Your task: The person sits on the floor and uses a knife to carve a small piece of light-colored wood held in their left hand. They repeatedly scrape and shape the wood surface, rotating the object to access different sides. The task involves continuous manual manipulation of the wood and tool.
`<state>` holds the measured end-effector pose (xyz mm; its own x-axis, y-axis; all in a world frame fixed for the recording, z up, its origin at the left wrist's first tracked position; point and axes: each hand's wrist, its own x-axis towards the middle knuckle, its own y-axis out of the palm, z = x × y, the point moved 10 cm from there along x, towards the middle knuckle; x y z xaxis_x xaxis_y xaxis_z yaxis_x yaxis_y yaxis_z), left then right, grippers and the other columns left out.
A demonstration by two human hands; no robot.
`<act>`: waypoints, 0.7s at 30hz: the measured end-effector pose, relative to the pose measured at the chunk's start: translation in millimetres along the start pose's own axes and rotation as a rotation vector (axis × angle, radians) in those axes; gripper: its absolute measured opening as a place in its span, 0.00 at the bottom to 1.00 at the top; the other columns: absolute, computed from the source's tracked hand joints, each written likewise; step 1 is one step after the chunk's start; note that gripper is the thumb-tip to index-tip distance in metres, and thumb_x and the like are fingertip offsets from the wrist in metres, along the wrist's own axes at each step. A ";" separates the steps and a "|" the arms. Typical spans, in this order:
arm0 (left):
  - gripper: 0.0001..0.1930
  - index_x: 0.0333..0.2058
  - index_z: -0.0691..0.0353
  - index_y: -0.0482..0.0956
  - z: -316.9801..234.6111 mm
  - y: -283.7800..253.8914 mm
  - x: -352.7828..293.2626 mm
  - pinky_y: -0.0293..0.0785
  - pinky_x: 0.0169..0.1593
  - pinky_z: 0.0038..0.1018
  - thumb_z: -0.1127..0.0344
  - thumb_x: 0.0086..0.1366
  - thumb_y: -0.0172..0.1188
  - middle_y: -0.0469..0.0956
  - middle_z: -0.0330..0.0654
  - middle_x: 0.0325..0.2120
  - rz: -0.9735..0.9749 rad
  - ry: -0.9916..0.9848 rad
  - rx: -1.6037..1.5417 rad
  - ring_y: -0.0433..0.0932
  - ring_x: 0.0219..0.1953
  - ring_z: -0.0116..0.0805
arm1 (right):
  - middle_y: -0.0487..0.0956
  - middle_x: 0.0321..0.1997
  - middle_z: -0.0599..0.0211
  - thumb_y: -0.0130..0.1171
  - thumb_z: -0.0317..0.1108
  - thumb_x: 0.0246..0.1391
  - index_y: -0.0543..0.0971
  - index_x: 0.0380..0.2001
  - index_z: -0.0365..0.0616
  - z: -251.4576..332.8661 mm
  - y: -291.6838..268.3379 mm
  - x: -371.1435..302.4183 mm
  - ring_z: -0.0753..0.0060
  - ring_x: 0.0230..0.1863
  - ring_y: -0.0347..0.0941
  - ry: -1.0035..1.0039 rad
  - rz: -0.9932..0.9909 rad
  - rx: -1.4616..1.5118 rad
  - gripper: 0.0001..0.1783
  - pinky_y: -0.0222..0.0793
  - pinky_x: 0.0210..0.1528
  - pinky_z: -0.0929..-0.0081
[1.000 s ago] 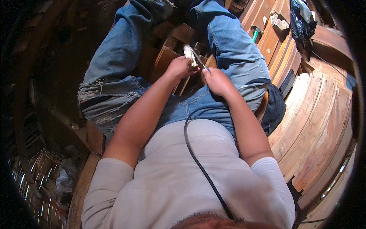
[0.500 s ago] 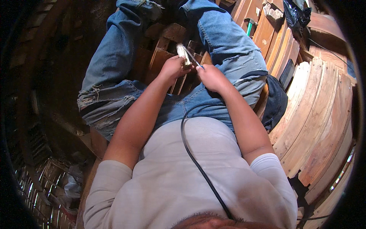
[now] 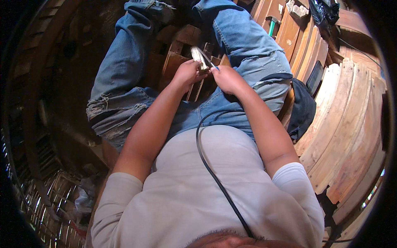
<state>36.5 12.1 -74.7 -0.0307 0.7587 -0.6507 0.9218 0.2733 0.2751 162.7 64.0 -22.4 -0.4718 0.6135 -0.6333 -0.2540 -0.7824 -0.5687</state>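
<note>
Between my thighs, my left hand [image 3: 187, 75] is closed around a small pale, oblong piece [image 3: 195, 53], its rounded end pointing away from me. What it is made of is hard to tell. My right hand [image 3: 226, 78] grips a slim metal tool [image 3: 206, 57] with a bit of blue at its handle end. The tool's shaft slants up and left and lies against or just beside the pale piece. My fingers hide most of the handle, so the tool's exact kind does not show.
Wooden boards [image 3: 345, 124] are stacked along my right. A green-handled hammer [image 3: 271, 27] lies on brown planks at the upper right, near a black plastic bag [image 3: 324, 12]. Dark cloth [image 3: 303, 109] sits by my right thigh. A black cable [image 3: 213, 175] crosses my shirt.
The right hand has shifted slightly up and left, closer to the left hand, and the tool's shaft has moved with it along the pale piece. The left hand stays nearly in place.
</note>
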 end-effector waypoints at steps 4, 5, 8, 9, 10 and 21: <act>0.14 0.51 0.70 0.72 2.8 -0.1 -4.6 0.86 0.48 0.32 0.66 0.77 0.45 0.80 0.50 0.44 -0.039 -0.185 -0.218 0.84 0.43 0.40 | 0.80 0.46 0.33 0.41 0.47 0.71 0.81 0.41 0.29 12.6 -9.0 -17.9 0.33 0.51 0.77 0.029 0.043 0.022 0.29 0.71 0.56 0.47; 0.14 0.51 0.70 0.72 3.2 2.1 -5.9 0.86 0.48 0.32 0.66 0.77 0.45 0.80 0.50 0.44 -0.028 -0.186 -0.211 0.85 0.43 0.40 | 0.80 0.47 0.33 0.41 0.47 0.71 0.81 0.40 0.29 11.1 -9.0 -20.5 0.33 0.51 0.77 0.045 0.043 0.027 0.29 0.71 0.56 0.47; 0.14 0.52 0.69 0.72 2.4 -0.1 -4.2 0.86 0.48 0.32 0.67 0.76 0.45 0.81 0.50 0.44 -0.063 -0.176 -0.210 0.85 0.43 0.40 | 0.80 0.47 0.33 0.41 0.47 0.71 0.81 0.41 0.29 9.3 -3.6 0.2 0.34 0.52 0.77 0.006 -0.008 0.011 0.29 0.71 0.56 0.47; 0.13 0.52 0.69 0.72 5.4 1.3 -2.6 0.86 0.47 0.32 0.67 0.76 0.46 0.81 0.50 0.44 -0.045 -0.179 -0.211 0.85 0.43 0.40 | 0.80 0.47 0.33 0.42 0.47 0.71 0.80 0.42 0.30 4.3 -2.5 1.0 0.35 0.52 0.77 -0.001 -0.037 -0.028 0.28 0.71 0.56 0.47; 0.13 0.52 0.69 0.72 7.5 -1.8 -2.1 0.86 0.47 0.32 0.67 0.76 0.46 0.81 0.50 0.44 -0.035 -0.179 -0.210 0.85 0.42 0.40 | 0.80 0.47 0.34 0.42 0.47 0.71 0.80 0.42 0.30 2.9 -1.9 -1.7 0.35 0.52 0.77 0.016 -0.017 -0.025 0.28 0.71 0.56 0.47; 0.13 0.52 0.67 0.72 11.8 -9.7 3.0 0.86 0.44 0.33 0.66 0.75 0.47 0.81 0.50 0.43 -0.043 -0.184 -0.184 0.85 0.40 0.39 | 0.81 0.45 0.35 0.44 0.47 0.70 0.81 0.41 0.32 8.0 -5.0 -21.8 0.33 0.50 0.77 0.053 -0.001 -0.056 0.26 0.71 0.54 0.45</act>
<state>32.1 4.8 -87.7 0.0180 0.6287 -0.7775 0.8347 0.4186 0.3578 167.5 53.7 -1.6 -0.4260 0.6205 -0.6584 -0.2064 -0.7752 -0.5970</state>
